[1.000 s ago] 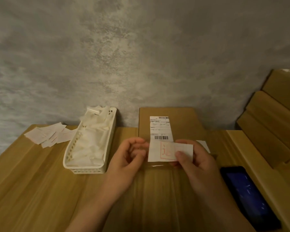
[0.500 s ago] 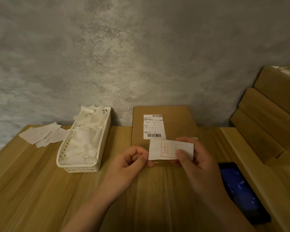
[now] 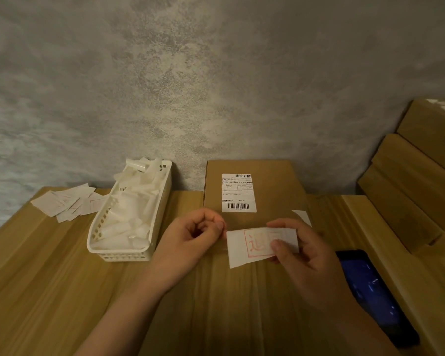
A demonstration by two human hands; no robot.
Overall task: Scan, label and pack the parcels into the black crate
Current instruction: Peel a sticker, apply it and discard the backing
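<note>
A flat brown cardboard parcel [image 3: 267,186] lies on the wooden table in front of me, with a white shipping label [image 3: 238,192] bearing barcodes stuck on its top. Just above the parcel's near part I hold a small white label with a red stamp [image 3: 244,249]. My right hand [image 3: 308,263] grips its right end between thumb and fingers. My left hand [image 3: 190,242] has curled fingers, and its thumb and fingertips pinch the label's upper left corner. No black crate is in view.
A white plastic basket [image 3: 118,254] full of white paper scraps stands to the left. Loose stamped labels [image 3: 62,202] lie at the table's far left. A dark phone [image 3: 370,291] lies at the right. Several cardboard boxes [image 3: 416,181] are stacked at the far right. A white scrap [image 3: 302,217] rests on the parcel.
Both hands have come a little nearer to me with the stamped label, which now tilts down at its left end. My left fingertips have closed in on its corner.
</note>
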